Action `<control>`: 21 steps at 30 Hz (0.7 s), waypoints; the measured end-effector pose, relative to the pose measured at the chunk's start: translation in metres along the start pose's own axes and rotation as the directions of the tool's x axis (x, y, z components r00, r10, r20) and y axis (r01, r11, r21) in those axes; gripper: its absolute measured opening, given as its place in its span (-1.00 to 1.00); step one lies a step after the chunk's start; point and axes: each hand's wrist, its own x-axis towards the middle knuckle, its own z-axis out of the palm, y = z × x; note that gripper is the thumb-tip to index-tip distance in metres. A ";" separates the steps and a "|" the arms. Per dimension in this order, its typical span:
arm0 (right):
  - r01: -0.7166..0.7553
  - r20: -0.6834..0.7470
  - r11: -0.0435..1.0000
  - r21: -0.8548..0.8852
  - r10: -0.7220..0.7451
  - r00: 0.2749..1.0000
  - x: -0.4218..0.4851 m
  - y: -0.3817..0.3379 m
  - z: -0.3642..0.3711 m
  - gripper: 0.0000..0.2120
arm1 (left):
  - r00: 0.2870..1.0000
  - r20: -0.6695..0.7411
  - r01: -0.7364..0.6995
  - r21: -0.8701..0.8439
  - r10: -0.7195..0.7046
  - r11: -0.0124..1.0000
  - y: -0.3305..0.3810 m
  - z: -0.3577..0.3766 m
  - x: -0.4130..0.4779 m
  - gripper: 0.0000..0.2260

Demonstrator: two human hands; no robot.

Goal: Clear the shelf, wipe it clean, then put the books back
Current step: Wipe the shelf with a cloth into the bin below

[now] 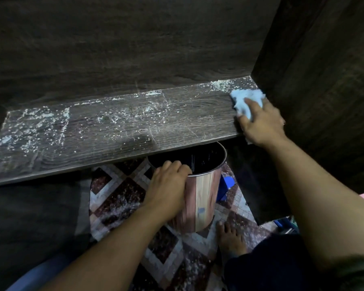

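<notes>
The right grip (261, 122) lies flat, fingers spread, pressing a blue cloth (243, 97) onto the shelf (114, 131), tight against the side wall to its right. White dust (36, 124) litters the board off to its left. Below, the left grip (168, 185) curls over the rim of a bin (202, 198), just under the shelf's front edge.

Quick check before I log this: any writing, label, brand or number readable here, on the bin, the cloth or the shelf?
No readable text anywhere in this view.
bin: no wording; a small bluish patch low on its side, too small and blurred to tell whether it is a label.
cloth: plain, no print.
shelf: only white dust, no marks or numbers.
</notes>
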 end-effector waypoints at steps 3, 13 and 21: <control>0.197 0.045 0.980 0.024 -0.198 0.979 -0.007 -0.019 0.007 -0.51 | 0.999 -0.029 0.015 -0.004 -0.015 1.000 -0.001 0.003 0.004 -0.69; 0.020 -0.256 0.990 0.139 0.017 0.967 0.027 -0.014 -0.003 -0.55 | 1.000 -0.017 0.022 0.054 -0.021 0.998 0.006 0.004 0.008 -0.67; 0.167 0.011 0.985 -0.036 -0.167 0.986 0.037 -0.036 0.003 -0.60 | 0.999 0.009 0.035 0.045 -0.036 0.998 -0.002 0.009 0.006 -0.67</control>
